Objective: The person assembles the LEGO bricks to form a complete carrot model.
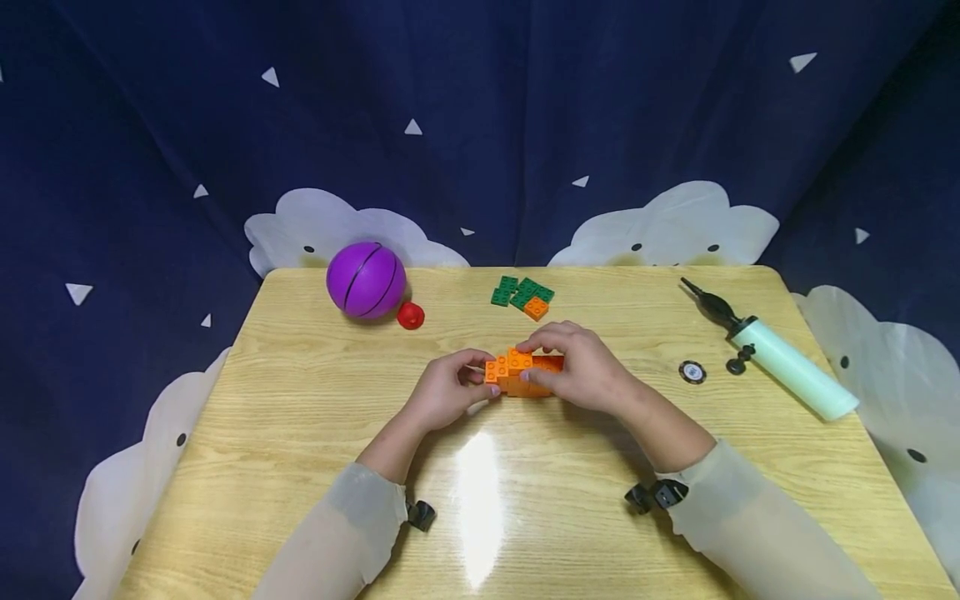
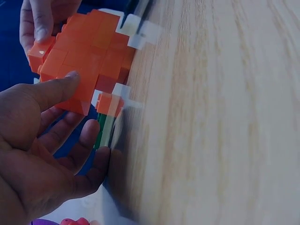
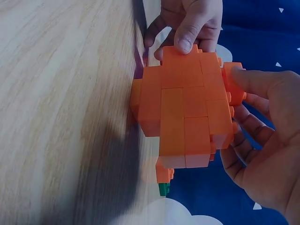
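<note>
Seating the brick (image 1: 519,359) my right hand (image 1: 579,367) pinches seems the step, so I'd next press firmly, left hand (image 1: 442,388) gripping the block (image 3: 185,105).

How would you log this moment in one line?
left hand: grips orange plastic-brick structure | right hand: pinches small orange brick at its top | beyond: green plastic bricks

In the head view my right hand (image 1: 581,367) hides part of the orange block build (image 1: 519,388); the right wrist view's top edge cuts off my left hand (image 3: 197,23). Toward the right edge of the worktop (image 1: 300,433), the print on the chip (image 1: 692,372) is too small to read. The purple ball (image 1: 366,281), near the far left corner, is mostly cropped from the left wrist view.
</note>
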{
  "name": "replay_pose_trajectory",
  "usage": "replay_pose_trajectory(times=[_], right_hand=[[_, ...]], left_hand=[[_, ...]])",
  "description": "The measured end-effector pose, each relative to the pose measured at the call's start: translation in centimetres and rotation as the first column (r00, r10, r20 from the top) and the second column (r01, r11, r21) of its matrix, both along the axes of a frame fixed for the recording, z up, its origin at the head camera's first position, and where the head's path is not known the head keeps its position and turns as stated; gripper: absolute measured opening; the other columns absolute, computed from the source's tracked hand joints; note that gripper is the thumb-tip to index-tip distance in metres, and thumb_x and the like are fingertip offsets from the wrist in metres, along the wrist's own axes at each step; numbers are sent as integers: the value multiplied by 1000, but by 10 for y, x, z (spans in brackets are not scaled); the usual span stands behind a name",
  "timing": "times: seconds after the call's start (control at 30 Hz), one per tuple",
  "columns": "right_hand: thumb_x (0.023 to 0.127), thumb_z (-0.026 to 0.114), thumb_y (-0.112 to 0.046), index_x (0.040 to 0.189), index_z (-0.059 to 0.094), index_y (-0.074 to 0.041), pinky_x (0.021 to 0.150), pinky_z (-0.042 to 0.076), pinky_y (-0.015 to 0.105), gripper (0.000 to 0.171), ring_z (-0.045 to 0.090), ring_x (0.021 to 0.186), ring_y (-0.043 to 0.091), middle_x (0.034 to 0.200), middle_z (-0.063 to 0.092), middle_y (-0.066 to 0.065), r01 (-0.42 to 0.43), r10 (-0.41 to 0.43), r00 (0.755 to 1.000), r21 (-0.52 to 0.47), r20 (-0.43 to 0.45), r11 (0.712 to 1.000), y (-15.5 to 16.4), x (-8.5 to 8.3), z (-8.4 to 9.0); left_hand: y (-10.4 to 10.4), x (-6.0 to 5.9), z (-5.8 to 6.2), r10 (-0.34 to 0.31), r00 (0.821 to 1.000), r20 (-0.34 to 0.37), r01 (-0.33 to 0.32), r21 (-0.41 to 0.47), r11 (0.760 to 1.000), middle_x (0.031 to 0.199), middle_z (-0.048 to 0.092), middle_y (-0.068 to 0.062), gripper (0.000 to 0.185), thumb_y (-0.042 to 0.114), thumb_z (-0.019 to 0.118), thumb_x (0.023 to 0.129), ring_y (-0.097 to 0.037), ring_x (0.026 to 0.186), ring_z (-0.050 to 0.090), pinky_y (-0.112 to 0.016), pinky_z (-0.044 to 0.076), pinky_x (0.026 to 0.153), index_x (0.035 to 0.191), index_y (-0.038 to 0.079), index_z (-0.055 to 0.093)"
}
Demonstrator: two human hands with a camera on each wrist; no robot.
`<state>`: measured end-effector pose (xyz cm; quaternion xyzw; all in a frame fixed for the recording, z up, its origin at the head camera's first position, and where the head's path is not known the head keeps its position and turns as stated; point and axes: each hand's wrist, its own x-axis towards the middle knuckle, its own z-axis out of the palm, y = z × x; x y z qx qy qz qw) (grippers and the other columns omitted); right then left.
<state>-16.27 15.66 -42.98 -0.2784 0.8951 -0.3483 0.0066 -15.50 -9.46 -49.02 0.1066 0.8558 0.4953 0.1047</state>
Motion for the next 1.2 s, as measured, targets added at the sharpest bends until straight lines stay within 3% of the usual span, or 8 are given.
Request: replay_pose_trajectory(times=[0.3, 0.8, 1.03, 1.2], right_hand=[[86, 86, -20, 115, 78, -17, 101, 49, 46, 30, 59, 115, 22, 114, 72, -3, -13, 14, 999, 17, -42, 1000, -1, -2, 0], [86, 86, -23, 114, 78, -19, 102, 47, 44, 29, 56, 111, 19, 114, 71, -5, -10, 13, 998, 44, -56, 999, -2, -4, -2], [88, 85, -27, 117, 78, -22, 98, 49, 43, 31, 57, 111, 17, 114, 71, -9, -27, 26, 998, -18, -50, 999, 3, -6, -12], [87, 86, -30, 121, 77, -26, 91, 52, 40, 36, 60, 108, 20, 114, 71, -12, -13, 13, 1000, -77, 10, 997, 8, -7, -23]], left_hand=[[0, -2, -1, 5, 1000, -6, -6, -9, 1000, 112, 72, 7, 39, 24, 88, 85, -19, 97, 68, -37, 56, 86, 121, 22, 73], [-1, -3, 3, 30, 999, 24, -30, 15, 999, 106, 73, 2, 41, 24, 91, 82, -15, 94, 69, -37, 57, 85, 120, 20, 76], [-1, -2, 4, 39, 998, 59, -39, 7, 999, 112, 73, 3, 43, 26, 91, 82, -15, 97, 69, -38, 57, 88, 121, 22, 76], [0, -2, 4, 42, 996, 79, -43, 13, 999, 115, 72, 3, 42, 25, 91, 82, -15, 98, 69, -38, 57, 89, 122, 23, 75]])
